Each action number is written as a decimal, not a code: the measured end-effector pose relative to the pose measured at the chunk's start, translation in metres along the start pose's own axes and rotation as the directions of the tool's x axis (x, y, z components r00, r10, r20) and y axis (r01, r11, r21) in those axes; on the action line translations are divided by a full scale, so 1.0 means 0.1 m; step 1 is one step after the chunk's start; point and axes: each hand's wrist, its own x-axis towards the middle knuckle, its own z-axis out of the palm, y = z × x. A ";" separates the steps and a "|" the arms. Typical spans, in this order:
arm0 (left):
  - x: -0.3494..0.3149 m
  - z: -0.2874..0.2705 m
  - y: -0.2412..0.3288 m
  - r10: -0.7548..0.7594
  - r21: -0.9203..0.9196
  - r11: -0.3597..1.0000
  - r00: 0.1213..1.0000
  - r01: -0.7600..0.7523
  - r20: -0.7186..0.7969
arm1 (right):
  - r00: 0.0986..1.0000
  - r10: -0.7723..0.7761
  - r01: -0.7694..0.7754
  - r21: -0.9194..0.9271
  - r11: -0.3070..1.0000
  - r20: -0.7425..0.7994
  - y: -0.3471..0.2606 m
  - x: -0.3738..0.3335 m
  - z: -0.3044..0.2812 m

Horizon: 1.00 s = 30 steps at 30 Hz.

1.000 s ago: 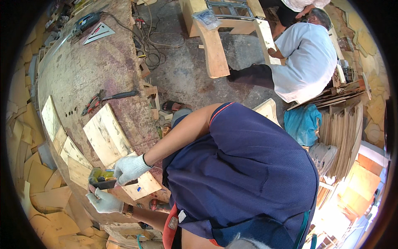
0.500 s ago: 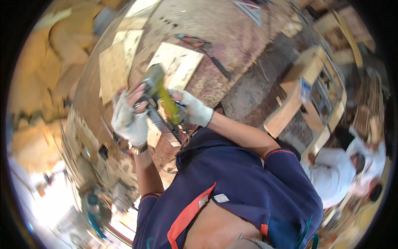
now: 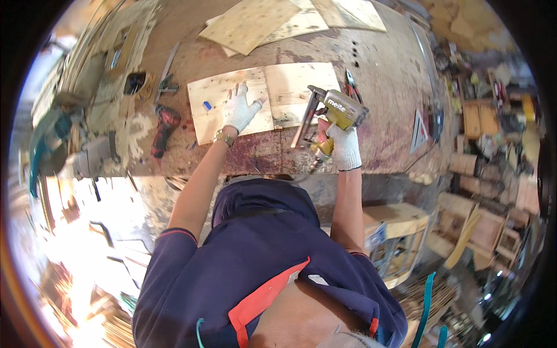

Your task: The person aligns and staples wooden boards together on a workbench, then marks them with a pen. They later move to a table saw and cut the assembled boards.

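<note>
My left hand (image 3: 239, 110), in a white fingerless glove with a wristwatch below it, lies with fingers spread on a pale plywood panel (image 3: 212, 124). A second plywood panel (image 3: 299, 87) adjoins it on the right, edge to edge. My right hand (image 3: 344, 145), gloved too, grips a yellow-green and grey pneumatic nail gun (image 3: 348, 110) by its handle. The gun is held over the right end of the second panel, its black magazine pointing left; whether it touches the wood I cannot tell. A small blue piece (image 3: 207, 105) rests on the left panel.
Pliers (image 3: 352, 87) lie beyond the nail gun. A red power tool (image 3: 166, 129) is at the left, a triangular square (image 3: 419, 130) at the right. More plywood sheets (image 3: 255, 26) overlap at the far side. The workbench's near edge (image 3: 255, 174) runs before my waist.
The view has swung round to face the bench squarely. My left hand has come off the nail gun onto the left panel; my right hand now holds the gun alone.
</note>
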 end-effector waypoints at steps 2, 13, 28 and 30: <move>0.15 0.25 -0.32 -0.172 0.294 0.947 0.979 0.133 0.110 | 0.999 0.039 -0.029 -0.388 0.921 0.019 -0.12 0.24 -0.01; 0.22 0.81 -0.40 -0.378 0.358 0.887 0.903 0.291 0.205 | 0.985 0.157 -0.085 -0.612 0.786 0.065 0.27 1.61 0.68; 0.34 1.19 -0.48 -0.468 0.745 0.610 0.881 0.269 0.065 | 0.973 0.222 -0.151 -0.567 0.810 0.058 0.82 2.29 0.99; 0.33 1.09 -0.42 -0.447 0.493 0.811 0.877 0.315 0.175 | 0.972 0.224 -0.148 -0.572 0.807 0.065 0.82 2.29 1.02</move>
